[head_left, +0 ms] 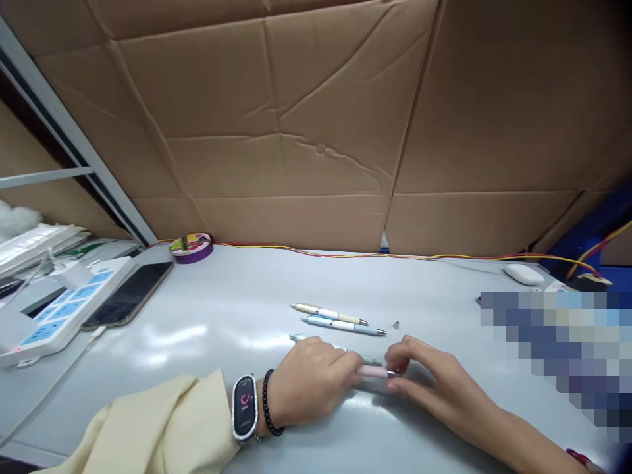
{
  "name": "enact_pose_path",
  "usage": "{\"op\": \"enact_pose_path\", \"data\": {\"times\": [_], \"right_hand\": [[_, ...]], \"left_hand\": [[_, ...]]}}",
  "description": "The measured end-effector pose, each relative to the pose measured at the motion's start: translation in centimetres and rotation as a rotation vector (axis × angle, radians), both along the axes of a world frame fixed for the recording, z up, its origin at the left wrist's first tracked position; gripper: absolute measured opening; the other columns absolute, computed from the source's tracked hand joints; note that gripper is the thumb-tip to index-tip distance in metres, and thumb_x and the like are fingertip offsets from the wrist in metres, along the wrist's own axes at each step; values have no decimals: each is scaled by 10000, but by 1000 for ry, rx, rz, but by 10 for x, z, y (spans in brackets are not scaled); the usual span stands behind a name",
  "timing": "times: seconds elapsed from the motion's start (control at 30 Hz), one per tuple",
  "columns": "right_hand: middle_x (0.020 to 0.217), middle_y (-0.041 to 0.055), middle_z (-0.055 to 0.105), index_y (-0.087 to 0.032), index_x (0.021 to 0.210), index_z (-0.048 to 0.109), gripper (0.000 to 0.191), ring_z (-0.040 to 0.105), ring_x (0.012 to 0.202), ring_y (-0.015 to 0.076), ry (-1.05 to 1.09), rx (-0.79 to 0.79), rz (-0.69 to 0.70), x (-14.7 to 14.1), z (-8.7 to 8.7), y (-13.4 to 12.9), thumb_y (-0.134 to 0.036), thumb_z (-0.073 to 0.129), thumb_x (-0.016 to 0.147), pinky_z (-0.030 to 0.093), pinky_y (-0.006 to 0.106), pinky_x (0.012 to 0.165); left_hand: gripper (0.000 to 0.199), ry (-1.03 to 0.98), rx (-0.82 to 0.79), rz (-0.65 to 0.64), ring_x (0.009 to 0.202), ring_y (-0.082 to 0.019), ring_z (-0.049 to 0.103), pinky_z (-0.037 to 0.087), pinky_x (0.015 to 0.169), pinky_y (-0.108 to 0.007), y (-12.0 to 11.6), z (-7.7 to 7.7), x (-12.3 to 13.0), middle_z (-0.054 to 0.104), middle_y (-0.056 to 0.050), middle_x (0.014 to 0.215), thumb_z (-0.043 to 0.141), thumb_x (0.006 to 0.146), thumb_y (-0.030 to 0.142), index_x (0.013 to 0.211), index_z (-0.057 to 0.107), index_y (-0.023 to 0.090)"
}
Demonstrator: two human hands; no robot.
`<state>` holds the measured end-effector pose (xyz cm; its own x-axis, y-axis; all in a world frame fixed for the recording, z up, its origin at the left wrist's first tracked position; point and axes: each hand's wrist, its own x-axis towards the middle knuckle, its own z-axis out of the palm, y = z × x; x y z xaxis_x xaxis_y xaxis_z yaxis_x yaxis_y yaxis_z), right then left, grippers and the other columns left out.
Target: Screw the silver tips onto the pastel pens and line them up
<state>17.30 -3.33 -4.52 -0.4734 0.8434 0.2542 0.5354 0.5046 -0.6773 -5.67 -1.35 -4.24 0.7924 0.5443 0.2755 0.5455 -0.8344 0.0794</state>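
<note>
My left hand [316, 378] is closed around a pink pen [372, 372], and its rear part is hidden under my fingers. At the pen's dark tip, the thumb and fingers of my right hand [424, 372] pinch from the right. Just behind lies a pale green pen [371, 360], partly covered by my left hand. Farther back, a light blue pen [345, 325] and a cream-white pen [330, 314] rest side by side on the table. A small grey piece [395, 325] sits right of them, too small to identify.
A phone [129, 295] lies beside a white power strip [64, 313] on the left. Purple tape [192, 248] stands near the cardboard wall [276, 118], where thin wires run along. A white mouse [523, 274] is at the right, near a blurred-out area.
</note>
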Motion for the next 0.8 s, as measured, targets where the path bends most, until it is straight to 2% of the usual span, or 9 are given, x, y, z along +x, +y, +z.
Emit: {"op": "enact_pose_path", "data": {"times": [0.1,0.17,0.27,0.37,0.47,0.57,0.7,0.8], "right_hand": [[708,-29,589,-260,1040,521,133,559,617,141,-15,-15,-5,-1,0,-2,-279,457,926,476,251,589],[679,-31,587,-258,1003,529,147,558,590,138,-29,-28,-36,-2,0,-3,-267,391,953,471,253,567],[743,-7,613,-249,934,555,94,583,647,148,-13,17,-81,-4,0,-3,-242,462,923,485,265,599],[796,4,621,-256,927,575,67,585,690,157,5,79,-80,-3,0,-2,-226,539,878,492,269,627],[802,2,635,-260,994,566,111,597,689,158,-8,10,-70,-2,-1,-1,-263,497,908,498,274,630],[795,2,653,-251,1010,566,147,616,689,153,-18,-69,-66,-3,-1,-2,-266,436,943,501,275,630],[808,18,656,-235,929,613,111,615,711,153,-12,35,-15,-3,1,-3,-224,506,903,496,258,624],[745,7,637,-228,885,615,94,595,663,144,-38,70,43,-3,2,-3,-246,524,895,491,247,609]], "left_hand": [[215,-4,-13,2,599,-165,560,377,542,-256,0,0,1,621,-3,705,354,966,240,956,561,183],[246,-13,-18,9,623,-165,553,379,543,-256,0,0,1,617,-15,742,334,977,248,955,570,181],[271,-32,-21,22,668,-167,549,392,553,-253,-1,1,1,605,-28,785,307,989,235,985,572,177],[266,-41,-19,21,674,-170,548,407,551,-255,-1,2,1,597,-25,801,310,975,184,1136,522,176],[312,-12,-21,16,632,-163,535,401,528,-247,-2,3,0,583,-10,782,328,943,145,1212,473,209],[280,12,-33,25,598,-158,534,378,497,-241,-2,4,0,575,3,762,368,945,223,1204,471,241],[297,72,-70,19,591,-153,577,345,460,-235,-2,5,-1,614,24,769,438,938,442,1165,481,255],[224,92,-48,30,548,-140,566,316,443,-237,-1,4,-1,613,31,718,395,967,398,988,540,229]]}}
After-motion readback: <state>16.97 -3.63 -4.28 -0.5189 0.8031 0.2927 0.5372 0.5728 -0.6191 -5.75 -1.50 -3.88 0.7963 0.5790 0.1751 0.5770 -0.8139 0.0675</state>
